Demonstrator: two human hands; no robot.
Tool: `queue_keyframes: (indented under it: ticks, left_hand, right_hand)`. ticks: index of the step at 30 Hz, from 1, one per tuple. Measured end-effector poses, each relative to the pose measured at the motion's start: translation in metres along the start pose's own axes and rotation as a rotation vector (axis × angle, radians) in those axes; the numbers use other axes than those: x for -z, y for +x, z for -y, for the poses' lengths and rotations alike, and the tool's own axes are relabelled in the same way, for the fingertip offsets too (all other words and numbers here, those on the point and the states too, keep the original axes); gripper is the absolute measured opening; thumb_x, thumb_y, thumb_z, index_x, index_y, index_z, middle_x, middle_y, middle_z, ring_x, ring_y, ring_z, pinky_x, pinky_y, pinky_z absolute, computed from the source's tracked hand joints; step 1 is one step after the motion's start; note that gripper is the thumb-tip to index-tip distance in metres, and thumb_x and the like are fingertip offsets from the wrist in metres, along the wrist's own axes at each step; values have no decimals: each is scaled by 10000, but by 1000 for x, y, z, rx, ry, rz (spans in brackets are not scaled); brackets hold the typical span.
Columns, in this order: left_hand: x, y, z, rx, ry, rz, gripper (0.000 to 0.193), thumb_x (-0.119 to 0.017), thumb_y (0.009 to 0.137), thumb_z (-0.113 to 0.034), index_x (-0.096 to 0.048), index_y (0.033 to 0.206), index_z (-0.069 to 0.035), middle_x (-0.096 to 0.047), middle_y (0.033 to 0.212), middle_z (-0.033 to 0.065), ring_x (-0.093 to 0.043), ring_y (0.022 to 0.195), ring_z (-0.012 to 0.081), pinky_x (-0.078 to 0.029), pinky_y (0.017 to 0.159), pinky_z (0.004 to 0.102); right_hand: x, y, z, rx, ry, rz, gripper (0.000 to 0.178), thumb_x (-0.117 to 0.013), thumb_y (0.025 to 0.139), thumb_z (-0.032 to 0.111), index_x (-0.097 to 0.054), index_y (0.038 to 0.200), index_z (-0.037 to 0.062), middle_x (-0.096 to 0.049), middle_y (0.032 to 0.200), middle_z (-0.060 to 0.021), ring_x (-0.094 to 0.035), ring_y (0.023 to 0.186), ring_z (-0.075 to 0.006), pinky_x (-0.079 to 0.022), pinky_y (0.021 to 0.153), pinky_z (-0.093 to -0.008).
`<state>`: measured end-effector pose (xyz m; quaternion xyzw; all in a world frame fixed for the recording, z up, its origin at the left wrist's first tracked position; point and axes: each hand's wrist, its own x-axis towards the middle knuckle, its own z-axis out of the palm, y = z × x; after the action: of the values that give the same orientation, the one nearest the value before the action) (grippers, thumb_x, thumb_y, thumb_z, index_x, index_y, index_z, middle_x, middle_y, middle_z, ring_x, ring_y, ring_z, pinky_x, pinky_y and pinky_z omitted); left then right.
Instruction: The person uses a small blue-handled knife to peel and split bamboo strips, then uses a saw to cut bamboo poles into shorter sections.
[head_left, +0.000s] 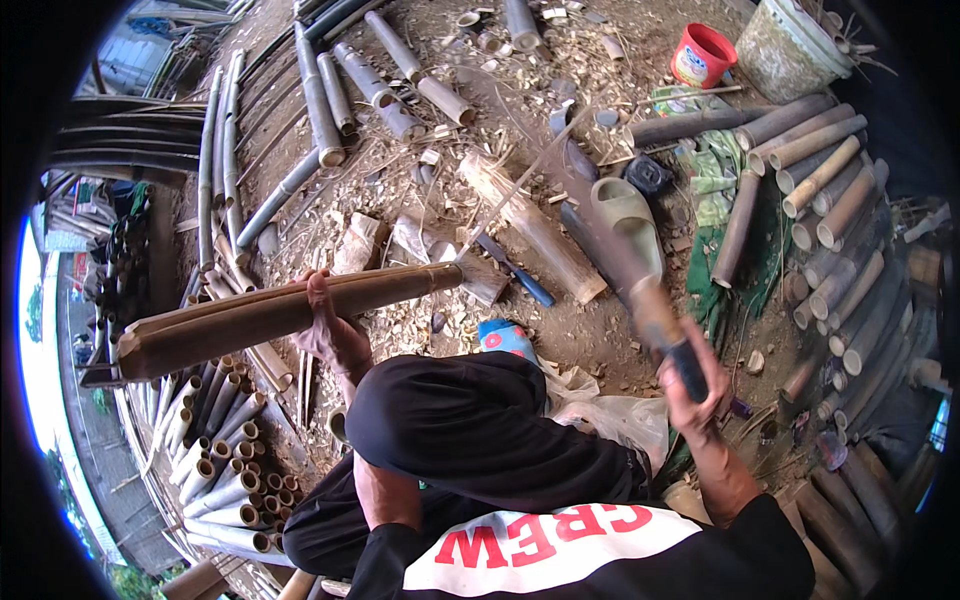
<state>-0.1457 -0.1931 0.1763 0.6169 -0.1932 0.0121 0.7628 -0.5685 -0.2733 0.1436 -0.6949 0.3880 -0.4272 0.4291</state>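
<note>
In my left hand is a thick brown bamboo section, held from below with the thumb over its upper side. It lies almost level above the ground, split or shaved along its length. A thin pale strip runs up and right from near its right end. My right hand grips a machete by its black handle. The machete's blade points up and left, smeared by motion, apart from the bamboo section. Between the two hands, a blue-handled knife lies on the ground beside a pale split log.
Wood chips cover the ground. An olive sandal lies near the blade. Stacked bamboo pieces fill the right side; a bundle of cut tubes sits lower left. Farther off stand a red pot and a whitish bucket.
</note>
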Motion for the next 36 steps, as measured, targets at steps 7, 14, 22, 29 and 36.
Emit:
queue_keyframes:
  ticks: [7,14,22,29,36]
  left_hand:
    - [-17,-16,-5,-19,2,-19,477,-753,809,-137,-478,1175,-1,-626,989,119,-618,899,210,-505,854,361]
    - [-29,-26,1,-58,-32,-21,512,-740,796,-106,-436,1186,30,-593,982,126,-632,913,229,-522,879,381]
    - [-28,-20,3,-59,-24,-52,448,-703,805,-61,-458,1168,33,-589,1001,125,-634,911,246,-562,858,407]
    - [-25,-20,0,-96,-20,-52,474,-692,797,-47,-432,1188,25,-578,972,123,-631,883,246,-568,840,412]
    - [-31,-22,7,-91,-11,-1,448,-671,805,-21,-441,1185,35,-586,982,119,-645,891,249,-573,828,402]
  right_hand:
    - [-10,-36,-10,56,-114,319,565,-607,630,29,-598,1185,-76,-659,790,-177,-663,640,-309,-537,623,-358]
    - [19,-42,-12,27,-181,500,603,-611,583,32,-609,1178,-71,-633,718,-156,-628,570,-292,-512,552,-364]
    - [-155,37,-62,18,-28,451,659,-686,702,157,-539,1343,104,-668,842,-216,-666,692,-369,-545,649,-426]
    - [-45,-23,-56,44,-84,540,678,-674,632,173,-571,1277,-7,-667,783,-175,-654,632,-323,-535,612,-392]
    - [-104,5,-72,15,-64,508,655,-678,657,136,-567,1293,27,-660,786,-192,-647,640,-330,-535,615,-402]
